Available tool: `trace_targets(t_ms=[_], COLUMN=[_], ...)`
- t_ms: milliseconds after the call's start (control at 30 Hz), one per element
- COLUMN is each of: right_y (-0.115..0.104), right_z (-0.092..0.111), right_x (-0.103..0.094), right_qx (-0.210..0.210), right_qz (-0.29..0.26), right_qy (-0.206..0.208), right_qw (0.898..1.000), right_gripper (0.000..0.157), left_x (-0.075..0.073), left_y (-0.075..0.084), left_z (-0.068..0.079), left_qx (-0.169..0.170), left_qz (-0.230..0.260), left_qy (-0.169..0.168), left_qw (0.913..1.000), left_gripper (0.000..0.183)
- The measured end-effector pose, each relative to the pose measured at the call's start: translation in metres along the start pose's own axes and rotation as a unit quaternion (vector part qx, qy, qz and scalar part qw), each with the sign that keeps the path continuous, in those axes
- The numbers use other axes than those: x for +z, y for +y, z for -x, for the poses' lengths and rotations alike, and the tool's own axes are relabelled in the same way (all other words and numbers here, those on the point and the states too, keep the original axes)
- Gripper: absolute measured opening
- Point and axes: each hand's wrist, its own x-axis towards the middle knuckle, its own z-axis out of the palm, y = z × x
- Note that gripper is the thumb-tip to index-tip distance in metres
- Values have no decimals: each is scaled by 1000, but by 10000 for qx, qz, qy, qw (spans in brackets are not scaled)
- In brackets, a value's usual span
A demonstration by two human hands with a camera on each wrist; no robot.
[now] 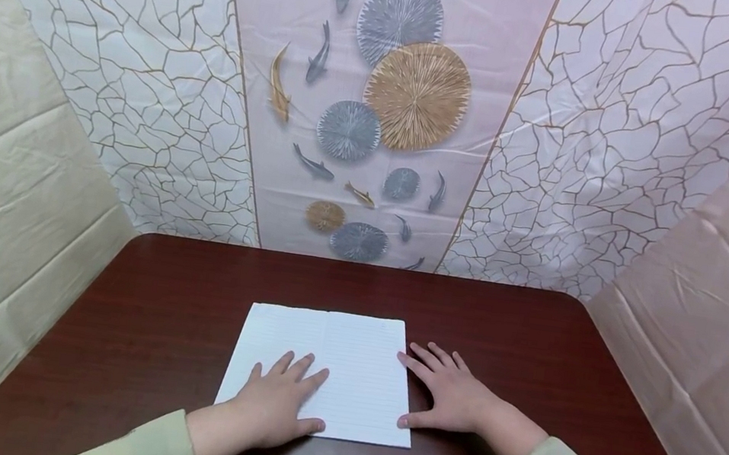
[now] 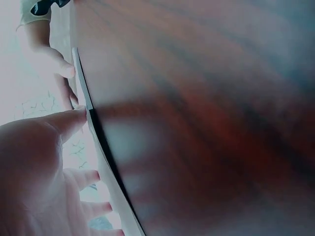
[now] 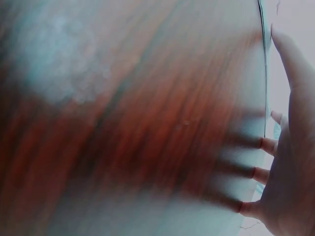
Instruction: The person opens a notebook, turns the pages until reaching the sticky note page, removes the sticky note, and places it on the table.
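A lined white notebook (image 1: 358, 380), spread flat with a faint crease down its middle, lies on the dark table. My left hand (image 1: 275, 404) rests on its left page with fingers spread, the thumb near the front edge. At the right side, my right hand (image 1: 459, 400) has its fingers extended; thumb and index tips touch the notebook's right margin while the other fingers lie over the table. In the left wrist view, the thumb of the left hand (image 2: 39, 142) meets the notebook's thin edge (image 2: 110, 179). The right hand (image 3: 295, 162) shows straight fingers in the right wrist view.
The dark red-brown wooden table (image 1: 151, 322) has rounded far corners. Behind it hangs a patterned cloth (image 1: 416, 96) with fish and round leaf shapes. Plain beige cloth walls (image 1: 7, 211) slope along both sides.
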Motion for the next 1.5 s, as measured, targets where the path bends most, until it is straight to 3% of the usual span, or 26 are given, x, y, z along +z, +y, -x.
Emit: trace_targets(t_ms=[433, 1500], right_y=[-3, -4], right_z=[2, -4], right_x=[-1, 6], right_qx=[-86, 128], right_qz=[-176, -113], right_qy=[17, 223], right_qw=[9998, 9996], right_gripper=[110, 113], left_x=[-2, -3], left_y=[-1, -2], left_z=[-1, 0], left_qx=[-64, -35], left_qz=[270, 212], left_qy=[-229, -97], left_qw=[9994, 9997], left_gripper=[76, 76])
